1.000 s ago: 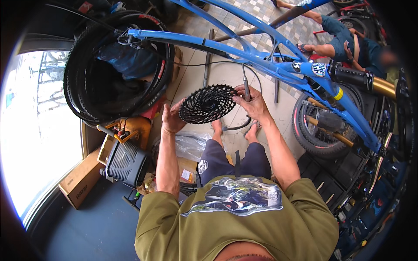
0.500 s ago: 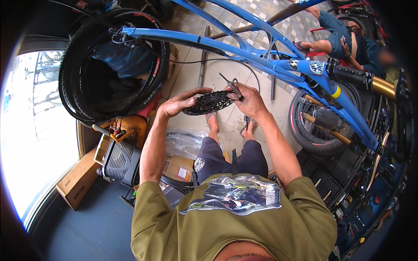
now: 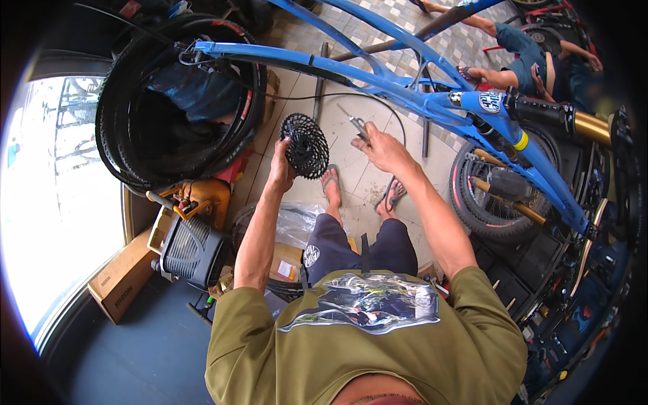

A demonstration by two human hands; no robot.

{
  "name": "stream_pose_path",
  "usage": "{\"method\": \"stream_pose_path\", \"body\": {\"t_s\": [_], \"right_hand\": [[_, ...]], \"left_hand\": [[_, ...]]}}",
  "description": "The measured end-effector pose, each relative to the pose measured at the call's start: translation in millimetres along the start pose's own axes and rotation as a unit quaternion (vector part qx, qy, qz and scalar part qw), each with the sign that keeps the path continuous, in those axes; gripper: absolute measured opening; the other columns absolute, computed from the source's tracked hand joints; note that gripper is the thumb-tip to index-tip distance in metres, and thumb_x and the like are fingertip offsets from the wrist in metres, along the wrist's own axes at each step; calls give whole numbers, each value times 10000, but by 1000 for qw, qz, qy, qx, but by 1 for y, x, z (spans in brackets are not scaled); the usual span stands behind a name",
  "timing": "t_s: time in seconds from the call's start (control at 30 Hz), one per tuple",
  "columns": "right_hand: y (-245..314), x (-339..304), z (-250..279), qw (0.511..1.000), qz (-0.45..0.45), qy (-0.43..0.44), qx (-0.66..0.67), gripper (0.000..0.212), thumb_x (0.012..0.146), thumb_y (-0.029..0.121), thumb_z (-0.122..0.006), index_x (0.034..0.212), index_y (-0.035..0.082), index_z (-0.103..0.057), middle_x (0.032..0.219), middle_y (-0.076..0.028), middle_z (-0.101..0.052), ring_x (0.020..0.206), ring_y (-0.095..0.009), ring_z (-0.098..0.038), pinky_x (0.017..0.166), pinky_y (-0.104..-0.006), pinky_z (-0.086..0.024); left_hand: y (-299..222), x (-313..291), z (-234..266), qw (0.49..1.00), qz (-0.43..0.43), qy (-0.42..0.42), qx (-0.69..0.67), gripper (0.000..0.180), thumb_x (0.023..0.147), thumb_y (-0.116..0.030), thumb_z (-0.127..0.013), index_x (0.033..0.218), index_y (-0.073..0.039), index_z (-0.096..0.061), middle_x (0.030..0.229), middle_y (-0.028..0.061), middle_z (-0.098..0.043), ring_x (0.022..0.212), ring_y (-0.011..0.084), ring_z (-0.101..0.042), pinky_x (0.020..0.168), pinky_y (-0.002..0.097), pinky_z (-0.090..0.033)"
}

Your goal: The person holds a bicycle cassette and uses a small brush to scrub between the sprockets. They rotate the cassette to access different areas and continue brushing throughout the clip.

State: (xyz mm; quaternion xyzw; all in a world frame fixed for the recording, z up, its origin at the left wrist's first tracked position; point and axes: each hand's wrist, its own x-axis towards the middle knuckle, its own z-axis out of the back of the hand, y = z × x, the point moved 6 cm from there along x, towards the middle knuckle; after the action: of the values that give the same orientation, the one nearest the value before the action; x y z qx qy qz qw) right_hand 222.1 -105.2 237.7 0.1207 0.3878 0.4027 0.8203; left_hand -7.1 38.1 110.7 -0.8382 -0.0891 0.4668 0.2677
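Note:
My left hand (image 3: 281, 165) grips a black bicycle cassette (image 3: 307, 145) by its left edge. The cassette is tipped up, so its toothed rings face right and toward me. Off to its right, my right hand (image 3: 385, 150) is closed around a slim grey metal tool (image 3: 356, 123) with a thin pointed end aimed up and left. The fingers hide the tool's other end, and its exact kind is unclear. A gap of floor shows between tool and cassette.
A blue bicycle frame (image 3: 256, 52) spans the space beyond my hands. Stacked black tyres (image 3: 111, 101) stand at left, above a yellow and black machine (image 3: 192, 250). A wheel (image 3: 462, 196) lies at right. Clear plastic wrap (image 3: 293, 219) is by my legs. Another person (image 3: 520, 64) sits at upper right.
The cassette has turned from nearly flat to tipped up, and moved slightly left in my left hand. My right hand has drawn away from it to the right with the tool.

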Motion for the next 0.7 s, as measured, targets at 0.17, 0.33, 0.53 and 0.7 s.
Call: {"method": "stream_pose_path", "body": {"t_s": [0.17,0.33,0.53,0.7], "right_hand": [[15,-12,-29,995,-67,35,-60,600,1040,560,-479,1271,6,-502,1121,-308,-679,1044,-499,-682,885,-576,-541],[37,-21,-43,997,11,47,-65,429,1035,418,-513,1294,78,-547,1068,-264,-683,1015,-475,-688,893,-555,-544],[55,-42,-44,998,22,52,-33,361,994,366,-595,1179,70,-689,1017,-246,-726,993,-434,-712,873,-522,-561],[41,-28,-75,997,-21,57,-52,344,974,335,-629,1105,40,-746,1016,-232,-748,998,-419,-722,859,-501,-572]], "left_hand": [[18,5,2,995,53,-76,-44,774,958,-675,-529,1492,-121,-438,1347,179,-581,1187,366,-637,986,629,-528],[22,3,0,984,61,-73,-151,785,957,-631,-542,1510,-105,-357,1428,254,-453,1231,464,-559,1023,642,-517],[26,4,-3,946,3,-92,-312,771,968,-587,-487,1480,-52,-271,1459,292,-392,1283,505,-501,1049,669,-497],[47,18,-7,918,60,-171,-353,1335,706,-680,-829,1627,-180,-2,1650,257,-102,1302,541,-497,1103,639,-432]]}}
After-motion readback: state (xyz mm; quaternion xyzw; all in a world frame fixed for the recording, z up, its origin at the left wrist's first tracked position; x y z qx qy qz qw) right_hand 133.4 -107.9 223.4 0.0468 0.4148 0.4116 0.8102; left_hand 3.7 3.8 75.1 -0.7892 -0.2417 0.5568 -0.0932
